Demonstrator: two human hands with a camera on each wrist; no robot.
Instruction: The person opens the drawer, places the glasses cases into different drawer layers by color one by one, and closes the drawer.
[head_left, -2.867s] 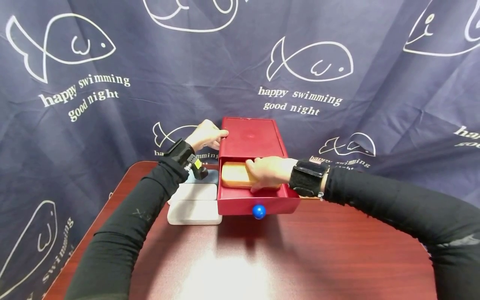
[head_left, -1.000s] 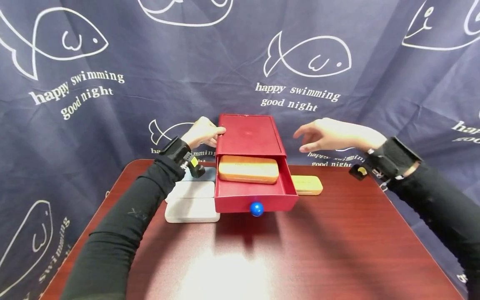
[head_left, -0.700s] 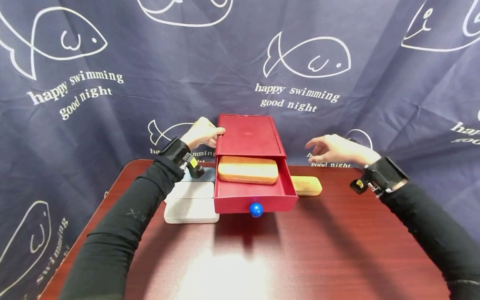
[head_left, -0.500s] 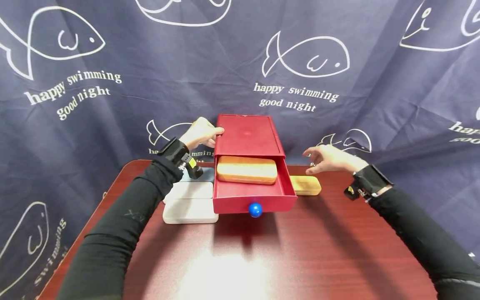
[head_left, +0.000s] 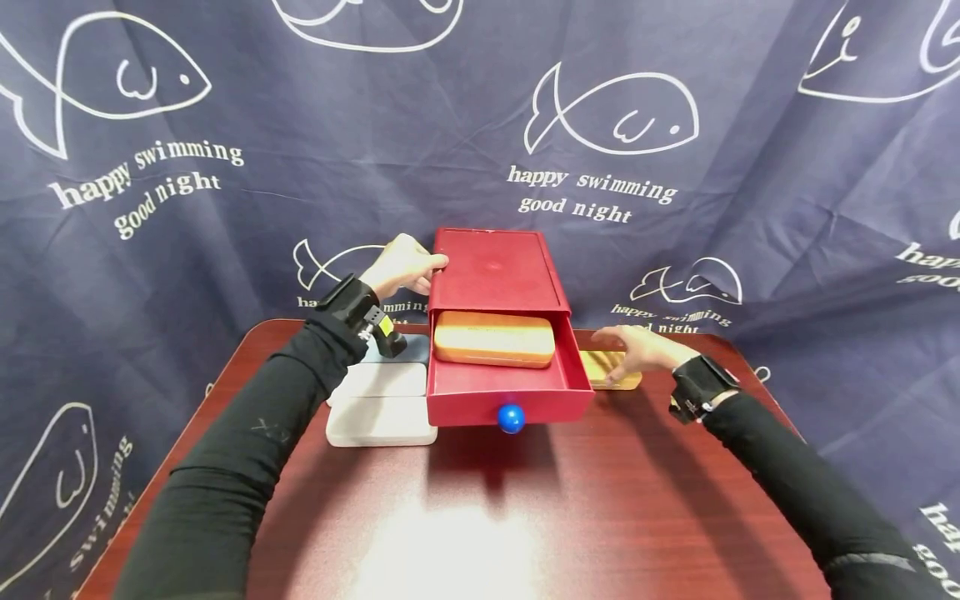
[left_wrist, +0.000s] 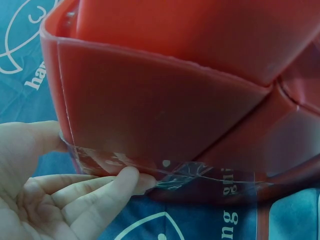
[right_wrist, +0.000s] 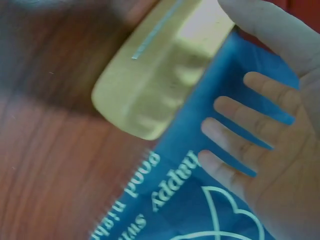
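Note:
A red drawer box (head_left: 497, 271) stands at the back of the table, its drawer (head_left: 480, 408) pulled out by a blue round knob (head_left: 511, 418). My left hand (head_left: 401, 265) grips the box's rear left edge; in the left wrist view the thumb and fingers lie on either side of that edge. An orange-yellow glasses case (head_left: 493, 337) lies crosswise inside the drawer. Right of the box rests a yellow glasses case (right_wrist: 150, 75) on the table. My right hand (head_left: 643, 348) hovers over it, thumb and fingers spread apart around it and holding nothing.
Left of the box, two white cases (head_left: 381, 421) and a light blue case (head_left: 408, 350) lie in a row. The reddish-brown table (head_left: 637, 500) ends at a dark blue curtain (head_left: 465, 142) with fish drawings.
Earlier, my right hand held the orange-yellow glasses case in the drawer. It let go, rose to the right, then came down to the yellow case beside the box. My left hand stayed put.

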